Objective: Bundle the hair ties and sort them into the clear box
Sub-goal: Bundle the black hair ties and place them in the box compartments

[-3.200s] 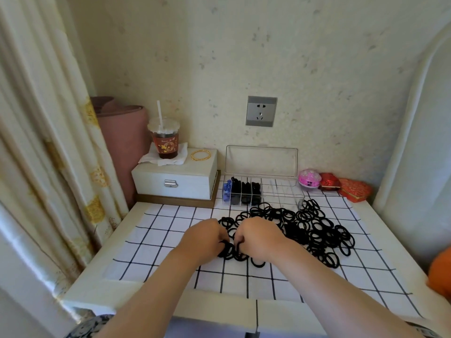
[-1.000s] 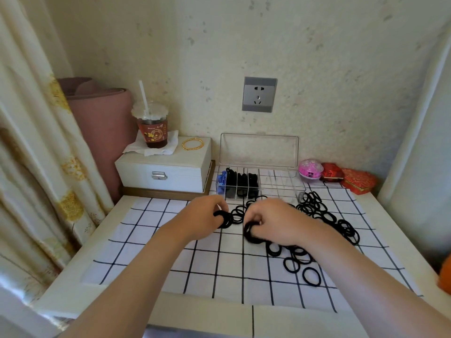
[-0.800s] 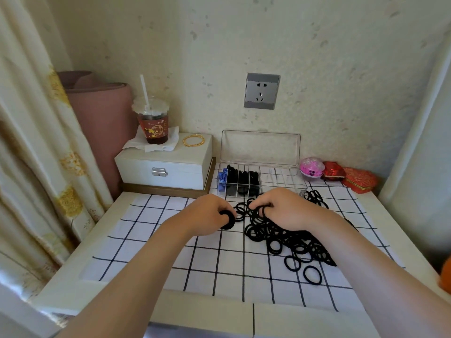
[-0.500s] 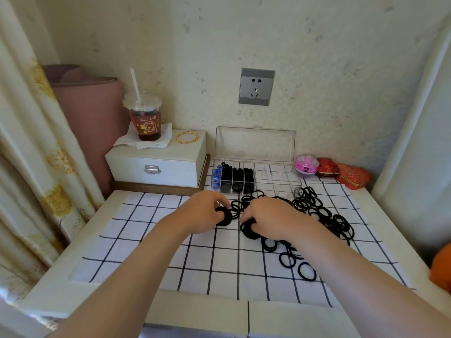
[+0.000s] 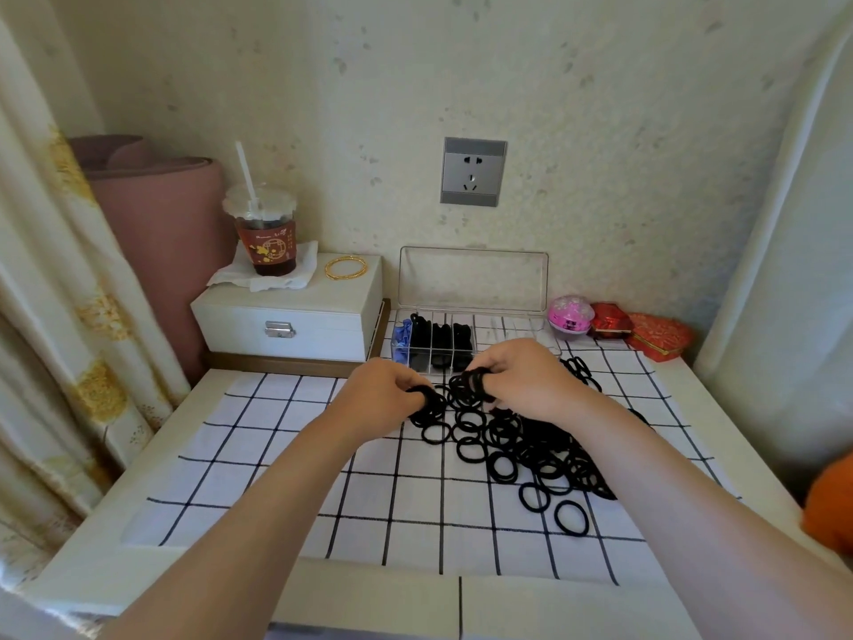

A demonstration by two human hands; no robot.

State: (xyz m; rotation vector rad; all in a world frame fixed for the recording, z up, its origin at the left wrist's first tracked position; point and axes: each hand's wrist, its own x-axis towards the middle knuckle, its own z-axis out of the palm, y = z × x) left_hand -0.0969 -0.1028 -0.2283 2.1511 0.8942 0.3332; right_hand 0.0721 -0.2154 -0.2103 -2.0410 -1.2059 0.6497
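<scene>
Moved: right hand has lifted off the heaped hair ties, nearer the clear box than a moment ago.
Hair ties: black loops on the checked cloth, under the right forearm.
Right hand: curled, several ties threaded round one finger.
Left hand: pinching a small bunch of ties.
Clear box: lid up, black bundles in its left compartments.
Beside it: white drawer box bearing a drink and gold bangle.
</scene>
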